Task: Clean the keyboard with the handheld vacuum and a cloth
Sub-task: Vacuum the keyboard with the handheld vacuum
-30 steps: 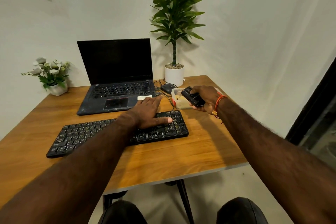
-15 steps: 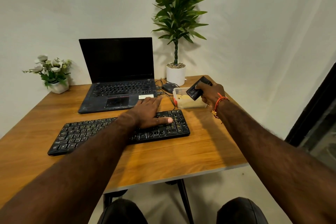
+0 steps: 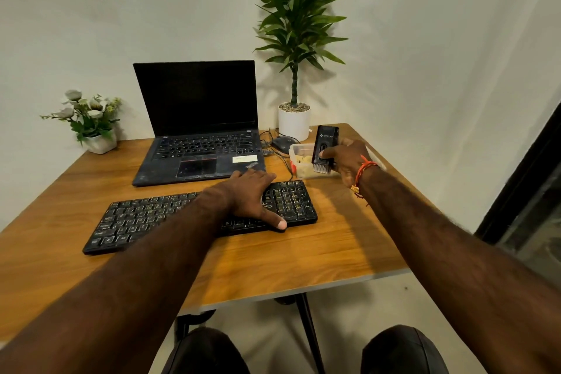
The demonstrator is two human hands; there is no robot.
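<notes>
A black keyboard (image 3: 145,218) lies across the middle of the wooden table (image 3: 318,252). My left hand (image 3: 252,194) rests flat on its right half, fingers straight, thumb at the front edge. My right hand (image 3: 349,161) grips a small black handheld vacuum (image 3: 326,146), held upright with its brush end pointing down, above a clear plastic container (image 3: 299,158) to the right of the keyboard. My thumb sits on the vacuum's front button. No cloth is visible.
An open black laptop (image 3: 197,130) stands behind the keyboard, with a mouse (image 3: 283,143) and cables beside it. A tall potted plant (image 3: 294,118) stands at the back right and a small flower pot (image 3: 94,136) at the back left. The table's right edge is close to my right arm.
My right hand has turned the vacuum from tilted to upright, brush end down, over the container. My left hand stays on the keyboard.
</notes>
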